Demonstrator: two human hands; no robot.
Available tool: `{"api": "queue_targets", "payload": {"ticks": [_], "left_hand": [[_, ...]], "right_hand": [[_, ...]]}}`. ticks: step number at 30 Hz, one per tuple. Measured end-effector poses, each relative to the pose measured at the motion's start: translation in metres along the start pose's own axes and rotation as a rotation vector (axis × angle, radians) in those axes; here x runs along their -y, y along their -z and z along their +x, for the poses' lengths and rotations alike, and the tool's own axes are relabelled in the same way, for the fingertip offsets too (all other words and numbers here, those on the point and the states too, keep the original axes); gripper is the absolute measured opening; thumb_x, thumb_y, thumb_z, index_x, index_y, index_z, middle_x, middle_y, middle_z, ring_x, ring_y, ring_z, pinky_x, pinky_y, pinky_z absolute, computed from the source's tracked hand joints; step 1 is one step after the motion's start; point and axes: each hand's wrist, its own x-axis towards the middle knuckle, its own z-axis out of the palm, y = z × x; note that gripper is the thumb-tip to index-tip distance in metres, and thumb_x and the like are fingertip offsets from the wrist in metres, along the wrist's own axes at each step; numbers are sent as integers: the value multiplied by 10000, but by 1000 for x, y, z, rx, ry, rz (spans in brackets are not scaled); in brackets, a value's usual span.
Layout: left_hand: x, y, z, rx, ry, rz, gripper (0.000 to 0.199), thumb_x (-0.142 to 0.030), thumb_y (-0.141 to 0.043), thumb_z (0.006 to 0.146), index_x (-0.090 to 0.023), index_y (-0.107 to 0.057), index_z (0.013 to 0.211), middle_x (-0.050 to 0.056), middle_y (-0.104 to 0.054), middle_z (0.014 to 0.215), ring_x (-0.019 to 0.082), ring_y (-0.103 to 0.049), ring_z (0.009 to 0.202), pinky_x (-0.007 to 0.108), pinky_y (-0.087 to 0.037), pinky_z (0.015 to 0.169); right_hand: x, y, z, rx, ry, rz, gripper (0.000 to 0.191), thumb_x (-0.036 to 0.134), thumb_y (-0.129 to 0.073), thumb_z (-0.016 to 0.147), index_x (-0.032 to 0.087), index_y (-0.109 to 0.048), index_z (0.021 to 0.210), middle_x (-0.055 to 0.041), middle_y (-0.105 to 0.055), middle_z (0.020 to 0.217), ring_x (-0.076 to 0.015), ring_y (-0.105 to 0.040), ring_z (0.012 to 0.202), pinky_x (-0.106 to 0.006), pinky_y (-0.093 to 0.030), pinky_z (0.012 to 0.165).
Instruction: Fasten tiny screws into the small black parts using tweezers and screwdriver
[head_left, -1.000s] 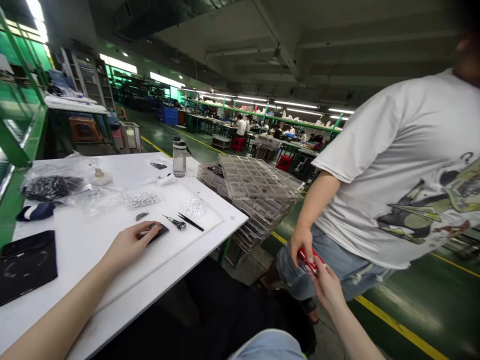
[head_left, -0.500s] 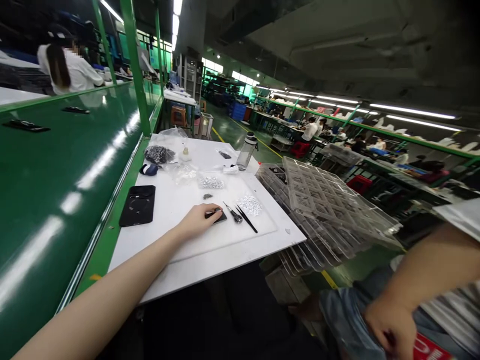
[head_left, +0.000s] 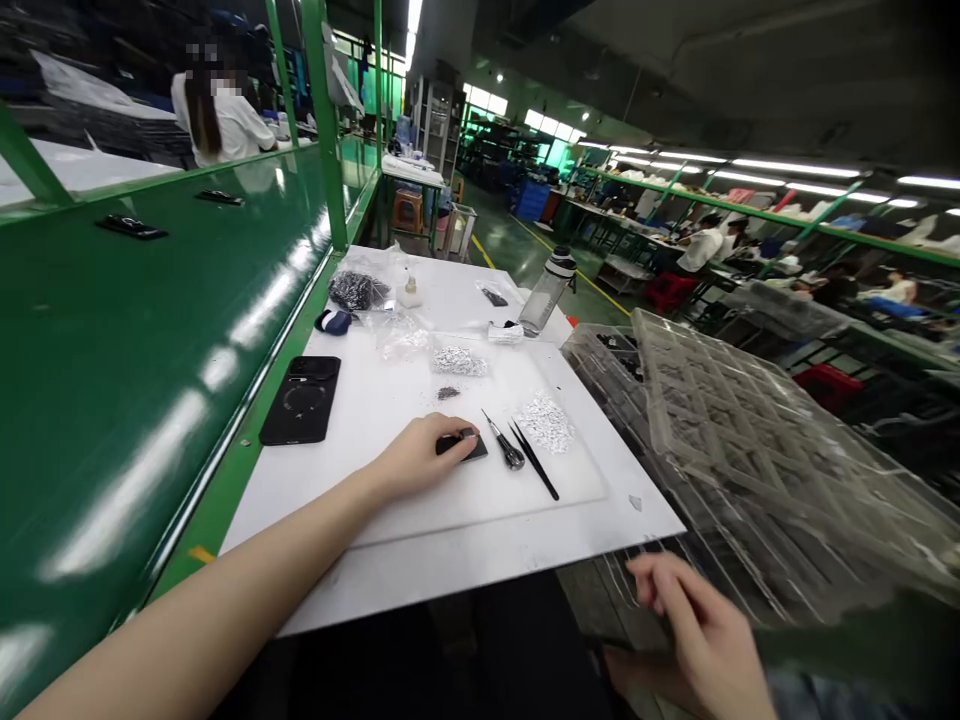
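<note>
My left hand [head_left: 420, 455] rests on the white table with its fingers closed on a small black flat piece [head_left: 472, 450]. Part of that piece is hidden under the fingers. Just right of it lie a thin-tipped tool with a dark rounded handle [head_left: 506, 447] and black tweezers [head_left: 538, 468]. My right hand [head_left: 701, 625] is off the table's front right edge, its fingers curled together; what they hold, if anything, I cannot make out. Small silvery-white pieces [head_left: 547, 422] lie loose beyond the tweezers. A little heap of dark bits [head_left: 448, 393] sits beyond my left hand.
A black phone case [head_left: 300, 400] lies at the table's left. Farther back are a bag of silvery pieces [head_left: 459, 361], a bag of black parts [head_left: 360, 290] and a water bottle [head_left: 546, 295]. Stacked clear compartment trays [head_left: 750, 400] stand right; a green conveyor belt [head_left: 150, 350] runs left.
The view has turned left, so the table sits farther right. My right hand has come into view. The person at the right, holding something red, has mostly left the picture. My left hand keeps its hold.
</note>
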Motion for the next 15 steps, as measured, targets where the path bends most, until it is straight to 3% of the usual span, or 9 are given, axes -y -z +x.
{"api": "queue_targets", "payload": {"ticks": [4, 7, 11, 13, 15], "left_hand": [[-4, 2, -1, 11, 9, -8, 251, -357, -598, 1011, -174, -682, 1160, 96, -691, 1210, 234, -666, 1100, 454, -561, 978], [-4, 2, -1, -4, 19, -27, 249, -324, -550, 1018, -213, -719, 1164, 83, -744, 1158, 232, -674, 1106, 397, -551, 993], [-4, 1, -1, -8, 21, -58, 258, -293, -553, 991, -229, -739, 1158, 59, -764, 1114, 220, -699, 1053, 350, -564, 944], [-4, 0, -1, -13, 20, -73, 262, -278, -560, 982, -231, -740, 1167, 52, -763, 1099, 208, -707, 1028, 332, -570, 917], [-4, 0, -1, -23, 19, -86, 264, -274, -568, 974, -227, -741, 1169, 57, -761, 1083, 206, -711, 1015, 325, -576, 898]], "right_hand": [[59, 5, 114, 214, 204, 11, 415, 513, -427, 1013, 227, -726, 1002, -46, -728, 757, -202, -709, 733, -305, -558, 695], [93, -6, 179, 390, 293, -95, 256, 471, -565, 968, 268, -711, 913, 21, -704, 674, -151, -602, 561, -280, -420, 569], [99, -43, 211, 532, 344, -222, 159, 380, -705, 850, 243, -664, 780, 15, -664, 603, -174, -577, 536, -270, -279, 498], [92, -61, 213, 596, 353, -235, 133, 326, -730, 810, 238, -668, 887, 23, -648, 588, -181, -579, 526, -267, -269, 481], [85, -69, 214, 661, 351, -209, 247, 264, -719, 801, 238, -638, 1033, 53, -633, 566, -169, -569, 498, -260, -281, 457]]}}
